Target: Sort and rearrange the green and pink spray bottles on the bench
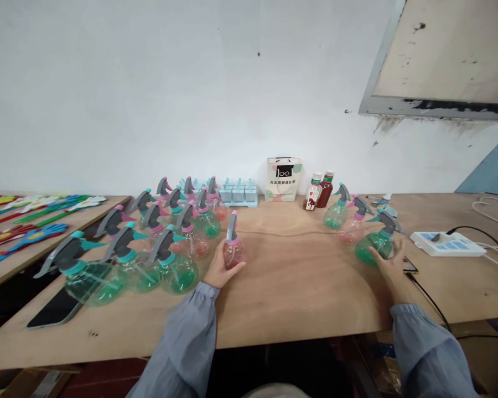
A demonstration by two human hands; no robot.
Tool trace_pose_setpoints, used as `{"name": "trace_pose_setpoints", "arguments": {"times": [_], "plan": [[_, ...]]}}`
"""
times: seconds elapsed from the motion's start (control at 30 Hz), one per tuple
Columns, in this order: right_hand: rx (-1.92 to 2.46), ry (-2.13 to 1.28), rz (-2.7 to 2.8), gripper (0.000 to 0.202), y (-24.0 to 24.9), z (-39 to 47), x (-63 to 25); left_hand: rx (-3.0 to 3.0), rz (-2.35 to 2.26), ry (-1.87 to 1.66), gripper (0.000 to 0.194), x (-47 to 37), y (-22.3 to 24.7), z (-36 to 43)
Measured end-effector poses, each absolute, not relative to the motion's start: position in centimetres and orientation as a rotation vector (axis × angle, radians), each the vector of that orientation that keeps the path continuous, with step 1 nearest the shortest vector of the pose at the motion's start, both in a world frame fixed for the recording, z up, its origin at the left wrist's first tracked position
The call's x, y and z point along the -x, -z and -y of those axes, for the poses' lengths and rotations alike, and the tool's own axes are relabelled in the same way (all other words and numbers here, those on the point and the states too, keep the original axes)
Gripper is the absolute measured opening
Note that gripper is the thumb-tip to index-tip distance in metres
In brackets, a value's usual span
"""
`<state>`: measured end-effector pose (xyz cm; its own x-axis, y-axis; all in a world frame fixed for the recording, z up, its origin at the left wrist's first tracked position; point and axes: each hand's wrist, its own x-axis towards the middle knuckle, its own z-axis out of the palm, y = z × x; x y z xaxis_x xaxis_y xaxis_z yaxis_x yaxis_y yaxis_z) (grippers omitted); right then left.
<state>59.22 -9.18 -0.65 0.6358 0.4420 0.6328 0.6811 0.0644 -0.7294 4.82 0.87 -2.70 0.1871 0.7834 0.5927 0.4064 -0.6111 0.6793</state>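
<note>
My left hand (223, 268) is wrapped round the body of a pink spray bottle (234, 253), which stands upright near the middle of the wooden table (290, 287). On the right, my right hand (390, 264) grips a green spray bottle (373, 247) with a grey and teal head. Just behind it are another pink spray bottle (352, 228) and another green one (335, 214). Several more green and pink spray bottles (178, 273) stand in rows to the left of my left hand.
A black phone (56, 308) lies at the left. At the back are light-blue moulds (238, 194), a paper bag (283, 182) and two sauce bottles (312, 194). A white power strip (448, 244) with cables sits at the right.
</note>
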Motion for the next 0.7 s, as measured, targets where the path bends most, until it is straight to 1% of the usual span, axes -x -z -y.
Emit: {"name": "trace_pose_setpoints", "arguments": {"times": [0.03, 0.13, 0.2, 0.27, 0.3, 0.33, 0.4, 0.53, 0.6, 0.7], "plan": [[1.535, 0.301, 0.927, 0.105, 0.5, 9.8, -58.4, -2.109, -1.13, -1.402, 0.092, -4.8, 2.6, -0.8], [1.367, 0.594, 0.892, 0.08, -0.7, 11.4, -54.5, -2.143, -1.145, -1.375, 0.095, -5.1, 2.4, -0.4], [1.269, 0.638, 1.002, 0.067, -2.1, 11.8, -50.7, -2.179, -1.129, -1.34, 0.093, -5.8, 2.1, 0.1], [1.261, 0.48, 1.208, 0.053, -4.0, 11.4, -46.2, -2.215, -1.112, -1.327, 0.089, -7.0, 1.8, 0.9], [1.251, 0.339, 1.295, 0.048, -4.9, 11.0, -43.9, -2.226, -1.109, -1.325, 0.087, -7.7, 1.6, 1.4], [1.25, 0.189, 1.376, 0.046, -5.7, 10.4, -41.6, -2.235, -1.112, -1.32, 0.086, -8.4, 1.4, 1.9], [1.233, -0.113, 1.482, 0.053, -6.9, 8.9, -37.2, -2.247, -1.15, -1.273, 0.088, -9.8, 1.1, 3.0], [1.056, -0.58, 1.603, 0.08, -7.3, 5.8, -31.1, -2.283, -1.298, -1.129, 0.09, -11.7, 0.9, 4.8], [0.947, -0.713, 1.63, 0.087, -7.1, 4.6, -29.3, -2.308, -1.339, -1.116, 0.089, -12.2, 1.1, 5.3], [0.849, -0.801, 1.634, 0.087, -7.0, 3.6, -27.8, -2.348, -1.382, -1.133, 0.089, -12.6, 1.4, 5.7]]}}
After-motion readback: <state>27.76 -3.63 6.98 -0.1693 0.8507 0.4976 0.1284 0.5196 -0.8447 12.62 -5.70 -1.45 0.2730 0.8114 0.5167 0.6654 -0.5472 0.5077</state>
